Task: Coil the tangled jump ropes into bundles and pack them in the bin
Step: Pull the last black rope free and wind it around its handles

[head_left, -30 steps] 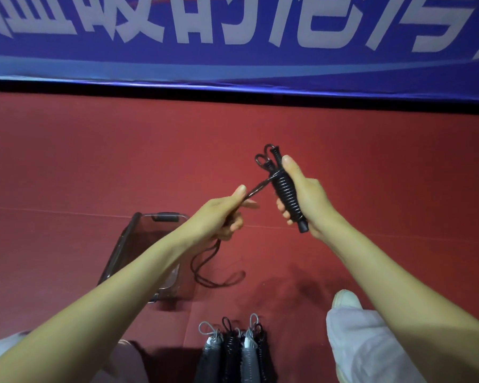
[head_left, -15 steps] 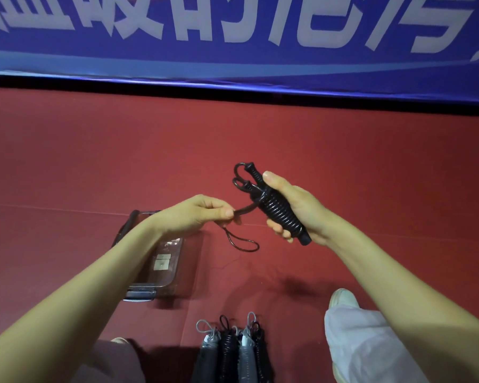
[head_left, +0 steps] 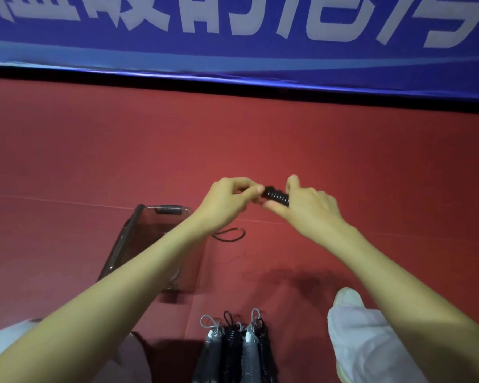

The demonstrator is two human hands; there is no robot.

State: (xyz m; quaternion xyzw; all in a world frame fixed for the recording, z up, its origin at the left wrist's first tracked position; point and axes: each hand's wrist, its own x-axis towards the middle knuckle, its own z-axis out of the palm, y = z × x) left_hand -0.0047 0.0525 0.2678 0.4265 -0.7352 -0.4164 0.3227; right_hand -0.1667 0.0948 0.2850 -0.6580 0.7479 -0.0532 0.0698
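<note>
Four bundles lie coiled outside the bin; left hand pinches the rope's end, right hand curls round its coil; a tail hangs loose; packing remains.

A black jump rope bundle, cord wound tightly round its handles, is held nearly level between the left hand and right hand, with a loose cord loop hanging below. The clear plastic bin sits lower left. Four finished bundles, grey and black alternating, lie side by side nearest the person.

On the red floor are set a clear bin, four coiled rope bundles and a white shoe.
</note>
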